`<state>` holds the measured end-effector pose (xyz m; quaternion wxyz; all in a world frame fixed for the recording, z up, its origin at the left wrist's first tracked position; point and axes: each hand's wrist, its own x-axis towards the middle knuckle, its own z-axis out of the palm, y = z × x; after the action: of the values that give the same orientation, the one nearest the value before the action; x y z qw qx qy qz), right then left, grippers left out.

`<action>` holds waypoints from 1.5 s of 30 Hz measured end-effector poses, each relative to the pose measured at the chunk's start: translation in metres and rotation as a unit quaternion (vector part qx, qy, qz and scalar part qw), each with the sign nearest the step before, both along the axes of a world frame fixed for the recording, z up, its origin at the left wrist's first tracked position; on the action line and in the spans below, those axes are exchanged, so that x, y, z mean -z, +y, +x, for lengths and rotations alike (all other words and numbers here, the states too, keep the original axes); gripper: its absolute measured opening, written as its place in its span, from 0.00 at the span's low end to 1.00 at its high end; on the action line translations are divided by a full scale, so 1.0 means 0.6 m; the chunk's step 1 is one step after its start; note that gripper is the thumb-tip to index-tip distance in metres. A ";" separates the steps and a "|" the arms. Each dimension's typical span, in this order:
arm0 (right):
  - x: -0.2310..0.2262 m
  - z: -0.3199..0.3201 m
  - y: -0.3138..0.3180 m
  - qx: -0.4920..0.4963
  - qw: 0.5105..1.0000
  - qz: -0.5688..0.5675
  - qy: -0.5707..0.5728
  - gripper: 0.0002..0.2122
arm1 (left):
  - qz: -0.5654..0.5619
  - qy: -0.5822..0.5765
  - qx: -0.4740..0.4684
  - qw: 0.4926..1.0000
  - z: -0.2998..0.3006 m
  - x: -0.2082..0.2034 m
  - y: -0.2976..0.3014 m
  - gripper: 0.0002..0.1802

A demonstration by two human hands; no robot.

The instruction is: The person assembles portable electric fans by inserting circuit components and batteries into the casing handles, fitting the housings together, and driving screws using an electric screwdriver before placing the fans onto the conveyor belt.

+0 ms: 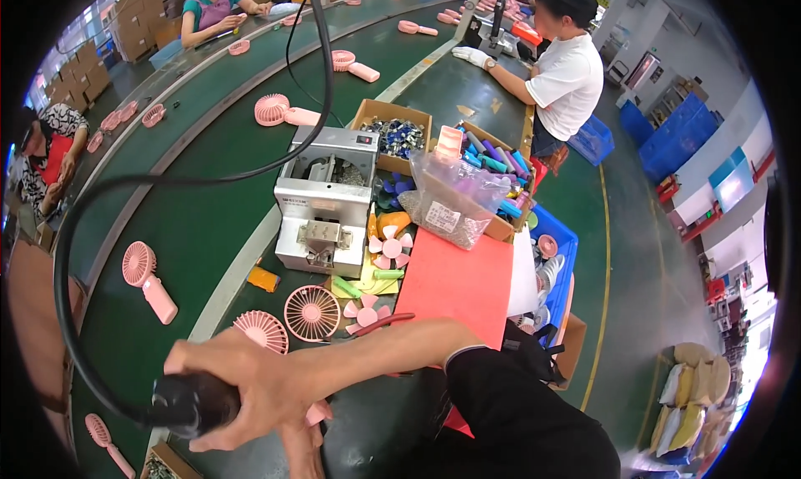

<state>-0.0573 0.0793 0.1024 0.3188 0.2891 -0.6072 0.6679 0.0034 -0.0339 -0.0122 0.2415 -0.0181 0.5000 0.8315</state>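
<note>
My right hand (pixel 250 387) reaches across to the left and grips a black electric screwdriver (pixel 190 404). Its thick black cable (pixel 60 262) loops up and over the table. Just below it, my left hand (pixel 302 452) comes in from the lower edge and holds a pink fan part (pixel 316 413), mostly hidden by both hands. Two round pink fan grilles (pixel 311 313) (pixel 262 330) lie on the green table just beyond my hands. Pink fan blades (pixel 390 247) sit near a red sheet (pixel 457 284).
A grey screw feeder machine (pixel 324 202) stands mid-table, with cardboard boxes of parts (pixel 399 135) and a clear bag of small pieces (pixel 446 205) behind it. Finished pink hand fans (pixel 148 280) ride the green conveyor at left. Other people work along the belt, and a blue crate (pixel 557 249) stands at right.
</note>
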 end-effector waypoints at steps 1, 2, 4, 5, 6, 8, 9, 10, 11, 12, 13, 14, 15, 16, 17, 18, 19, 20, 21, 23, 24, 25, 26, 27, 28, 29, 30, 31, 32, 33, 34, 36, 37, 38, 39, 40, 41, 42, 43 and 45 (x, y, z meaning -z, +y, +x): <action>-0.012 -0.001 0.008 0.009 1.000 0.004 -0.001 0.22 | -0.010 -0.004 0.007 1.000 -0.003 -0.001 -0.004 0.20; -0.032 0.006 0.027 -0.015 0.996 0.023 -0.084 0.23 | -0.022 -0.008 0.006 1.000 -0.005 -0.005 -0.012 0.20; -0.075 0.013 0.078 0.056 0.989 0.048 -0.125 0.25 | -0.007 -0.016 0.009 1.000 -0.010 -0.013 -0.002 0.21; -0.093 0.025 0.112 0.053 0.967 0.054 -0.245 0.24 | 0.012 -0.022 0.017 1.000 -0.008 -0.012 0.009 0.21; -0.085 0.022 0.131 0.114 0.977 -0.043 -0.176 0.20 | 0.034 -0.029 0.028 0.999 -0.005 -0.011 0.022 0.21; -0.098 0.011 0.164 0.180 0.975 -0.044 -0.121 0.13 | 0.044 -0.036 0.013 0.998 -0.011 -0.014 0.006 0.21; -0.104 0.013 0.170 0.238 0.963 -0.052 -0.114 0.12 | 0.062 -0.049 0.035 0.996 -0.013 -0.013 0.003 0.22; -0.111 0.013 0.174 0.297 0.947 -0.060 -0.107 0.12 | 0.065 -0.049 0.021 0.996 -0.014 -0.011 0.001 0.22; -0.110 0.009 0.184 0.314 0.944 -0.048 -0.086 0.11 | 0.060 -0.041 0.022 0.997 -0.014 -0.009 -0.001 0.22; -0.109 0.002 0.189 0.333 0.940 -0.036 -0.065 0.10 | 0.055 -0.034 0.025 0.998 -0.014 -0.007 -0.002 0.22; -0.108 -0.001 0.189 0.331 0.938 -0.056 -0.085 0.08 | 0.057 -0.036 0.020 0.998 -0.012 -0.006 -0.001 0.22; -0.104 -0.007 0.188 0.328 0.939 -0.055 -0.087 0.08 | 0.054 -0.034 0.019 0.998 -0.012 -0.005 -0.003 0.22; -0.096 -0.014 0.188 0.354 0.930 -0.040 -0.089 0.08 | 0.051 -0.033 0.019 0.998 -0.011 -0.004 -0.004 0.22; -0.087 -0.021 0.191 0.380 0.920 -0.026 -0.090 0.07 | 0.051 -0.035 0.017 0.998 -0.011 -0.004 -0.005 0.22; -0.084 -0.029 0.198 0.369 0.924 -0.015 -0.102 0.06 | 0.053 -0.037 0.017 0.998 -0.011 -0.005 -0.004 0.22; -0.081 -0.034 0.198 0.366 0.925 -0.014 -0.104 0.06 | 0.054 -0.040 0.015 0.998 -0.011 -0.006 -0.003 0.22; -0.080 -0.039 0.194 0.356 0.924 -0.015 -0.140 0.06 | 0.053 -0.041 0.011 0.998 -0.010 -0.007 -0.004 0.22; -0.079 -0.046 0.190 0.344 0.922 -0.016 -0.175 0.05 | 0.064 -0.051 0.008 0.997 -0.011 -0.009 -0.005 0.21; -0.075 -0.054 0.191 0.332 0.926 -0.033 -0.177 0.05 | 0.074 -0.060 0.004 0.995 -0.013 -0.010 -0.008 0.20; -0.075 -0.058 0.184 0.321 0.928 -0.052 -0.179 0.04 | 0.075 -0.055 -0.009 0.996 -0.016 -0.006 -0.010 0.21; -0.071 -0.057 0.185 0.301 0.934 -0.067 -0.181 0.04 | 0.077 -0.053 -0.012 0.995 -0.013 -0.002 -0.008 0.21; -0.075 -0.053 0.191 0.282 0.936 -0.053 -0.201 0.05 | 0.097 -0.052 -0.009 0.994 -0.013 0.003 -0.003 0.21; -0.073 -0.048 0.196 0.235 0.948 -0.104 -0.189 0.06 | 0.086 -0.046 -0.003 0.995 -0.011 0.001 0.005 0.20; -0.073 -0.047 0.195 0.196 0.958 -0.099 -0.186 0.06 | 0.085 -0.045 0.003 0.995 -0.014 0.002 0.009 0.20; -0.073 -0.044 0.189 0.160 0.966 -0.094 -0.182 0.06 | 0.086 -0.044 0.011 0.995 -0.013 0.002 0.009 0.19; -0.072 -0.045 0.172 0.155 0.963 -0.120 -0.184 0.08 | 0.091 -0.044 0.012 0.995 -0.014 0.004 0.007 0.19; -0.070 -0.044 0.160 0.151 0.966 -0.123 -0.172 0.09 | 0.093 -0.046 -0.001 0.995 -0.013 0.005 0.001 0.19; -0.068 -0.042 0.164 0.183 0.968 -0.076 -0.153 0.09 | 0.096 -0.049 -0.013 0.994 -0.014 0.007 -0.003 0.18; -0.066 -0.039 0.167 0.210 0.968 -0.032 -0.134 0.10 | 0.102 -0.048 -0.010 0.994 -0.013 0.007 -0.006 0.18; -0.071 -0.035 0.165 0.232 0.964 -0.051 -0.118 0.08 | 0.097 -0.048 -0.012 0.994 -0.013 0.007 -0.008 0.18; -0.073 -0.036 0.171 0.237 0.964 -0.045 -0.116 0.08 | 0.092 -0.048 -0.014 0.994 -0.013 0.008 -0.007 0.18; -0.077 -0.038 0.177 0.344 0.935 -0.028 -0.080 0.06 | 0.095 -0.062 -0.010 0.994 -0.011 0.006 -0.007 0.18; -0.080 -0.037 0.173 0.358 0.927 -0.055 -0.097 0.05 | 0.093 -0.064 -0.009 0.994 -0.011 0.004 -0.007 0.18; -0.081 -0.038 0.175 0.359 0.927 -0.053 -0.096 0.05 | 0.090 -0.065 -0.009 0.994 -0.011 0.002 -0.006 0.18; -0.080 -0.041 0.178 0.377 0.918 -0.038 -0.116 0.05 | 0.091 -0.065 -0.009 0.994 -0.011 0.003 -0.004 0.18; -0.077 -0.046 0.181 0.393 0.909 -0.023 -0.137 0.06 | 0.087 -0.064 -0.009 0.994 -0.010 0.005 -0.003 0.21; -0.071 -0.051 0.189 0.376 0.913 0.007 -0.155 0.07 | 0.081 -0.064 -0.012 0.995 -0.009 0.006 -0.005 0.24; -0.067 -0.054 0.195 0.371 0.915 0.005 -0.158 0.07 | 0.077 -0.064 -0.017 0.995 -0.008 0.006 -0.007 0.24; -0.064 -0.057 0.198 0.325 0.934 -0.020 -0.148 0.07 | 0.084 -0.063 -0.016 0.994 -0.008 0.005 -0.009 0.22; -0.060 -0.057 0.199 0.252 0.955 -0.061 -0.146 0.08 | 0.089 -0.065 -0.018 0.994 -0.010 0.006 -0.008 0.20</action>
<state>-0.0917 0.1989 0.1384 0.4013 0.0061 -0.6582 0.6369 -0.0027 -0.0388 -0.0159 0.2593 -0.0595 0.4070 0.8738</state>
